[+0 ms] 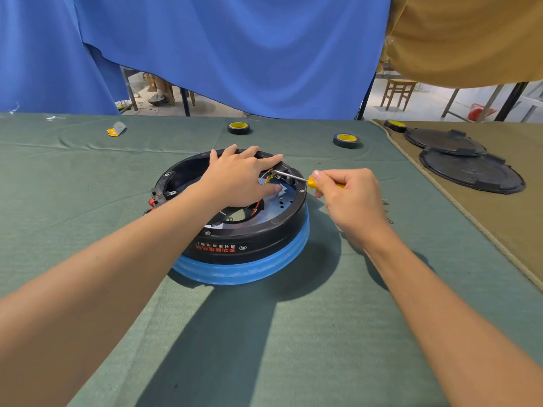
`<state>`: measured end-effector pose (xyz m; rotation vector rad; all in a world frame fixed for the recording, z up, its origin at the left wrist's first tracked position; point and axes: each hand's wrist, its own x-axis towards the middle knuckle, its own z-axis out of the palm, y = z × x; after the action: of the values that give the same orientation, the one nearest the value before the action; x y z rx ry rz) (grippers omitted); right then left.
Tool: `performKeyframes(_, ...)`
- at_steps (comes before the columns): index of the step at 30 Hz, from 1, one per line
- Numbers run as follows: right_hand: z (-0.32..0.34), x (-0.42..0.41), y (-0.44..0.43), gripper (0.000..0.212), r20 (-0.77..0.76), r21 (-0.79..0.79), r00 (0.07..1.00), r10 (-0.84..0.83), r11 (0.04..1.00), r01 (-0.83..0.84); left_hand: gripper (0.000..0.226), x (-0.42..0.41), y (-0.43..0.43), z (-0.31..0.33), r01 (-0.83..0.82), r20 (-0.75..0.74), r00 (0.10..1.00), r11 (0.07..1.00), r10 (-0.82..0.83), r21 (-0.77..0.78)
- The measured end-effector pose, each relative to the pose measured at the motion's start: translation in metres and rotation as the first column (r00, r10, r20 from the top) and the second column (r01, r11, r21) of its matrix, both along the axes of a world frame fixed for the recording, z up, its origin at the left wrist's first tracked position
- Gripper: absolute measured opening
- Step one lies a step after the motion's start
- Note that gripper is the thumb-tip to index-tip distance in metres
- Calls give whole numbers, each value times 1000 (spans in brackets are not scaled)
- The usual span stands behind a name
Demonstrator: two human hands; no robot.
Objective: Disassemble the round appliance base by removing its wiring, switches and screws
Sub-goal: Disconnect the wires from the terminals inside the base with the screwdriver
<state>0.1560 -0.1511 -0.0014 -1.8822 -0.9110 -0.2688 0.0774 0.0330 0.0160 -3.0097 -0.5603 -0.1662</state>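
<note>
Round appliance base [241, 239] sits mid green cloth [88, 177], open side up. Left hand [244, 177] lies over its far rim, fingers straight and spread, steadying. Right hand [346, 192], just right of base, grips yellow-handled screwdriver [293, 176], tip among wires [266, 179] inside far-right rim. Keep tip seated, base pinned; wires crowd tip. Tape rolls [238, 128] beyond base; black lids [470, 174] far right.

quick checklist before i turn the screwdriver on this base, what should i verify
1. Left hand steadies the base: ok, it lies flat across the far rim.
2. Right hand grips the screwdriver: ok.
3. Tip seated in a screw: cannot tell, it is hidden among the wires.
4. Left fingers away from the tip: not ok, they seem close on both sides of it.
5. Base flat on the cloth: ok.
</note>
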Motion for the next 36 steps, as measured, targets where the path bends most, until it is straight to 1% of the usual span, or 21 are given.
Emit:
performKeyframes(1,1,0,3,40,-13,-4,1000,2,1000,-2,69,0,0,0,-2,-1,1000,1000,2,-3)
performKeyframes(3,2,-2,7,41,50,-34,999,-12,999,13,69,0,0,-1,-7,2,1000,1000,7,-2)
performKeyframes(6,-1,-13,3,43,246,-52,969,-25,998,39,69,0,1,-3,-8,12,1000,1000,8,5)
performKeyframes(9,-3,-21,-2,35,398,-81,917,-22,995,59,68,1,1,-4,-8,21,1000,1000,8,5)
performKeyframes(13,-2,-28,-2,26,505,-195,862,35,978,75,66,1,2,-4,-9,30,1000,1000,8,8)
performKeyframes(15,1,-28,-3,24,548,-248,836,30,960,128,66,1,2,-4,-7,35,999,1000,6,9)
performKeyframes(17,6,-26,-6,22,565,-331,825,5,917,222,65,1,2,-5,-7,38,999,1000,7,1)
performKeyframes(19,13,-23,-6,16,573,-408,820,8,870,276,65,1,2,-5,-11,39,999,1000,11,-3)
performKeyframes(20,17,-22,-5,15,571,-430,820,22,860,276,65,2,2,-5,-13,39,999,1000,13,-3)
performKeyframes(26,27,-22,1,27,540,-498,835,110,841,211,64,1,2,-5,-8,56,998,1000,8,1)
performKeyframes(31,14,-21,-6,32,469,-468,875,122,874,129,64,1,2,-5,-5,55,998,1000,6,-4)
performKeyframes(36,17,-23,-3,32,458,-473,881,120,872,127,64,1,1,-5,-8,55,998,1000,8,-2)
